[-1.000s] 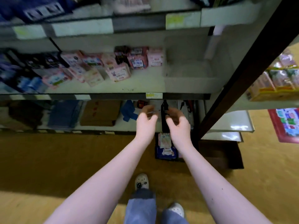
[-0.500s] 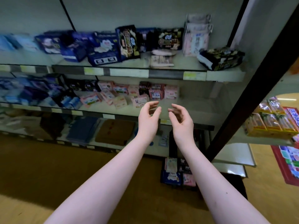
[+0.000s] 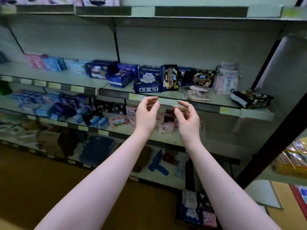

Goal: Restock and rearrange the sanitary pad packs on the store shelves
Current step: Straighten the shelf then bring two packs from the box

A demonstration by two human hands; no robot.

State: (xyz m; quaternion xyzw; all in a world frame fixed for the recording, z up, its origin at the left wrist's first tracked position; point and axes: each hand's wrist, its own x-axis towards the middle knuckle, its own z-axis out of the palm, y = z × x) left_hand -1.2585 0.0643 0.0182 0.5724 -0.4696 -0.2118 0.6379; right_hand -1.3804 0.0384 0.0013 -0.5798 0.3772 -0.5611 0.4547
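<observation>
My left hand [image 3: 146, 115] and my right hand [image 3: 187, 118] are raised side by side in front of the shelf edge [image 3: 207, 107], fingers loosely curled, holding nothing. Just above them, dark blue pad packs [image 3: 147, 80] and black pad packs [image 3: 170, 78] stand on the middle shelf, with pale pink packs [image 3: 227, 78] further right and a black pack [image 3: 251, 99] lying flat near the right end. Small pink packs [image 3: 166, 127] sit on the shelf behind my hands. Blue and purple packs [image 3: 54, 107] crowd that shelf's left part.
A basket of packs [image 3: 197, 211] stands on the brown floor by the shelf's foot. Cardboard boxes [image 3: 49, 140] and a blue item [image 3: 157, 165] lie on the bottom shelf. A dark upright post [image 3: 274, 141] borders the right side, with yellow packets [image 3: 294, 161] beyond.
My view has tilted upward from the floor and basket to the middle shelves. Both hands rose from the bottom shelf level to the middle shelf's edge, still holding nothing.
</observation>
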